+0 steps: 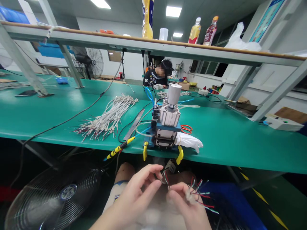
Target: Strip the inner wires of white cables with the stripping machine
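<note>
Over my lap, my right hand (pixel 183 203) is closed around several thin cables (pixel 191 196). Their stripped ends fan out to the right in red, black, white and pale teal. Between its thumb and forefinger a red and black wire end (pixel 166 179) points up toward the other hand. My left hand (pixel 141 188) is just left of that wire, fingers curled and thumb apart from them. Whether its fingertips touch the wire is hard to see. Ahead, at the bench edge, stands a pneumatic press (pixel 168 118) with yellow handles (pixel 179 155).
A pile of white cables (pixel 107 118) lies on the green bench (pixel 227 137), beside a steel ruler (pixel 134 124). A yellow-black pen-like tool (pixel 120 148) overhangs the edge. Below are a floor fan (pixel 68 191) and a blue bin (pixel 225 204). Another person (pixel 157 75) sits opposite, under a shelf (pixel 120 36).
</note>
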Tool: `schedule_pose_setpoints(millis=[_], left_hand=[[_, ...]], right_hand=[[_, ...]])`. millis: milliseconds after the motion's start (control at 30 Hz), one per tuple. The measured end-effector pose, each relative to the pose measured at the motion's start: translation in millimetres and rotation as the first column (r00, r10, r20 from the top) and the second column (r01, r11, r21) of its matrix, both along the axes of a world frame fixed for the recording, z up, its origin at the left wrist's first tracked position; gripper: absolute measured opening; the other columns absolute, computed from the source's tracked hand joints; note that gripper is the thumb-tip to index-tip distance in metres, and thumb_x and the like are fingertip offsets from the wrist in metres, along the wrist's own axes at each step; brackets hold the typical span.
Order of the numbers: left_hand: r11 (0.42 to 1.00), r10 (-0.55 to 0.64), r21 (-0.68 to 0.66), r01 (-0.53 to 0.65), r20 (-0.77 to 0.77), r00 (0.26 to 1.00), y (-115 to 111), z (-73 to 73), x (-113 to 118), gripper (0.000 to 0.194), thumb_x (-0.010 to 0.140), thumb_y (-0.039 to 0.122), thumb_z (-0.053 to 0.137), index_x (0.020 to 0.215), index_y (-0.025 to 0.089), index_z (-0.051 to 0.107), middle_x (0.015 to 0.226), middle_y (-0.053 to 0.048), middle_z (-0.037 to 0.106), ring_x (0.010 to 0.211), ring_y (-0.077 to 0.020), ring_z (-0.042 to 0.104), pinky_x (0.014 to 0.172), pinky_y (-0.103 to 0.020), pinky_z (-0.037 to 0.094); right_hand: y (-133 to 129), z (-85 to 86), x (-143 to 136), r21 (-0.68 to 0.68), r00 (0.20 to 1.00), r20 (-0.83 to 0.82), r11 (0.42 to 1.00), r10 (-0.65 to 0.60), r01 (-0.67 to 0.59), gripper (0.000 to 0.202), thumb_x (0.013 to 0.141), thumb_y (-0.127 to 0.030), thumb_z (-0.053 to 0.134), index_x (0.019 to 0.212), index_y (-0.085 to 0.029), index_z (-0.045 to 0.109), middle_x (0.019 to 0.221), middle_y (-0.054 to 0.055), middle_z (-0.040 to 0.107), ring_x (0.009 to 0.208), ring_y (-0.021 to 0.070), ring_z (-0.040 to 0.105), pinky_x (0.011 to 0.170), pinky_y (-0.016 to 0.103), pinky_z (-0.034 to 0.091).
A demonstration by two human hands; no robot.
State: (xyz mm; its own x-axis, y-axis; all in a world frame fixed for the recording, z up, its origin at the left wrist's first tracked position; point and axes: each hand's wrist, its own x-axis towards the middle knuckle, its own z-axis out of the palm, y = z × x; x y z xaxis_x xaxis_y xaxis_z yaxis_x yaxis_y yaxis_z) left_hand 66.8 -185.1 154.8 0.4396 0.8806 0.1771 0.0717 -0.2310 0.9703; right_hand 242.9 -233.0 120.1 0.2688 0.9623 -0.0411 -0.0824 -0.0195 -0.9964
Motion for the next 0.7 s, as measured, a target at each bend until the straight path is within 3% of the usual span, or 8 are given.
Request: schedule_pose_setpoints(millis=[100,167,400,700], left_hand=[[0.994,0.03,0.112,-0.015,-0.13,0.991,3,2.8,-4,0.024,0.097,0.027,0.056,0.12,0.033,0.06,0.102,0.0,0.064,0.088,-0.0169,0.06,0.073,-0.025,0.048],[0.994,0.066,0.1,-0.053,-0.137,0.988,5,3.9,-4,0.022,0.096,0.027,0.057,0.117,0.031,0.061,0.099,0.0,0.065,0.087,-0.0174,0.061,0.071,-0.025,0.048],[0.973,0.111,-0.207,-0.1,0.046,0.993,5,6.9,14,0.015,0.089,0.028,0.064,0.098,0.018,0.069,0.086,-0.003,0.068,0.073,-0.0163,0.058,0.063,-0.024,0.048],[0.922,0.146,-0.379,-0.077,0.156,0.977,7,3.6,23,0.022,0.082,0.033,0.073,0.074,0.014,0.067,0.065,-0.002,0.067,0.047,-0.0071,0.046,0.044,-0.018,0.032]], right_hand=[[0,1.6,-2,0.004,1.0,-0.01,1.0,-0.006,0.006,0.044,0.066,-0.064,0.08,0.072,-0.02,0.074,0.062,0.003,0.071,0.062,0.0205,0.068,0.063,0.026,0.056],[0,1.9,-2,0.004,1.0,-0.005,1.0,-0.008,0.008,0.047,0.066,-0.067,0.078,0.071,-0.021,0.075,0.06,0.003,0.071,0.06,0.0206,0.068,0.064,0.026,0.056],[0,5.6,-1,0.012,1.0,0.011,1.0,0.002,-0.003,0.049,0.065,-0.07,0.076,0.07,-0.021,0.076,0.059,0.004,0.071,0.059,0.0227,0.068,0.062,0.029,0.058],[-1,5.6,2,0.021,1.0,-0.021,1.0,0.011,-0.01,0.045,0.067,-0.066,0.078,0.071,-0.021,0.075,0.06,0.003,0.07,0.06,0.0209,0.067,0.062,0.027,0.055]])
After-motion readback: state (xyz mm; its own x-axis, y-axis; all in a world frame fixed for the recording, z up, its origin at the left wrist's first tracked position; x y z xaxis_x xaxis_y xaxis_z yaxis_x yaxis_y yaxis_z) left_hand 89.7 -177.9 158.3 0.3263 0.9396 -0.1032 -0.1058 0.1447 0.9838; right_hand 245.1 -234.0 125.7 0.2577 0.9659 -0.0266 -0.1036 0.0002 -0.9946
